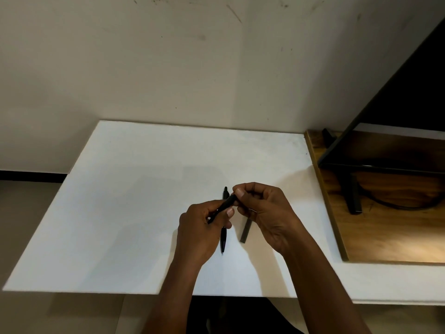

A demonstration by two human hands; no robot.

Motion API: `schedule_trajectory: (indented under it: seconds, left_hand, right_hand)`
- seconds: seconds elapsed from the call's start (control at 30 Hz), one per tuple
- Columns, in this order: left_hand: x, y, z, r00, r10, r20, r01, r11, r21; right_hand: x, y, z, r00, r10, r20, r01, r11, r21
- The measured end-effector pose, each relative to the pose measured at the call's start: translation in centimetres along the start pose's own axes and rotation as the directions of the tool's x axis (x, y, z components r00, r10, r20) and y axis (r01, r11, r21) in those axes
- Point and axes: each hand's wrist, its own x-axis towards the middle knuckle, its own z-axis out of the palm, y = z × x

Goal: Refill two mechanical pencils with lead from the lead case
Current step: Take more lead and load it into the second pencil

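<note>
Held pencil (226, 204) slants up-right; left grip (199, 227) holds barrel, right grip (265, 213) pinches cap end, nearer the lead case (245, 231).

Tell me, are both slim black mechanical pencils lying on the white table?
No: one pencil lies on the table, while the left hand and right hand hold the other pencil.

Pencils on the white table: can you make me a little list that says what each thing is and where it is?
held pencil: black, tilted, lifted off the table, in both hands
left hand: grips the lower part of the held pencil
right hand: pinches its upper end
second pencil: black, lies flat under the hands
lead case: dark, flat, beside the second pencil, partly hidden by the right hand
table: white
</note>
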Motion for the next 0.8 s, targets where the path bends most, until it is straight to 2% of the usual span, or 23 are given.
schedule_trajectory:
  seconds: [0.17, 0.37, 0.47, 0.53, 0.57, 0.6, 0.63, 0.7, 0.8]
  left_hand:
    - [0.0, -0.1, 0.0, 1.000, 0.014, -0.020, -0.014, 1.000, 0.023]
    - [0.0, -0.5, -0.2, 1.000, 0.016, 0.007, -0.017, 0.996, 0.084]
    - [0.1, -0.2, -0.2, 1.000, 0.001, -0.001, -0.001, 0.999, 0.037]
    - [0.2, -0.1, -0.1, 0.999, -0.030, -0.016, 0.029, 0.999, -0.033]
    - [0.2, 0.0, 0.0, 0.999, -0.046, -0.022, 0.044, 0.998, -0.055]
    - [0.2, 0.0, 0.0, 0.998, -0.062, -0.023, 0.060, 0.996, -0.070]
    - [0.2, 0.0, 0.0, 0.997, -0.077, -0.021, 0.075, 0.994, -0.082]
    - [0.2, 0.0, -0.2, 0.995, -0.103, -0.014, 0.101, 0.989, -0.108]
    - [0.1, 0.1, -0.3, 0.990, -0.139, 0.006, 0.138, 0.974, -0.178]
  right_hand:
    - [0.0, 0.2, 0.0, 0.996, -0.093, -0.013, 0.091, 0.991, -0.101]
    - [-0.2, 0.2, -0.2, 0.999, -0.018, -0.034, 0.016, 0.999, -0.051]
    - [-0.5, -0.4, -0.3, 0.999, 0.034, 0.019, -0.035, 0.998, 0.045]
    - [-0.4, -0.7, -0.6, 0.998, 0.029, -0.063, -0.027, 0.999, 0.038]
    - [-0.3, -0.7, -0.9, 0.985, -0.003, -0.170, -0.006, 0.999, -0.050]
    - [-0.1, -0.6, -1.2, 0.955, -0.067, -0.290, 0.003, 0.977, -0.214]
    - [0.1, -0.4, -1.5, 0.915, -0.151, -0.373, -0.019, 0.909, -0.415]
    - [0.1, 0.2, -1.6, 0.893, -0.260, -0.366, -0.084, 0.704, -0.705]
    - [0.2, 0.9, -0.8, 0.910, -0.270, -0.316, -0.131, 0.535, -0.834]
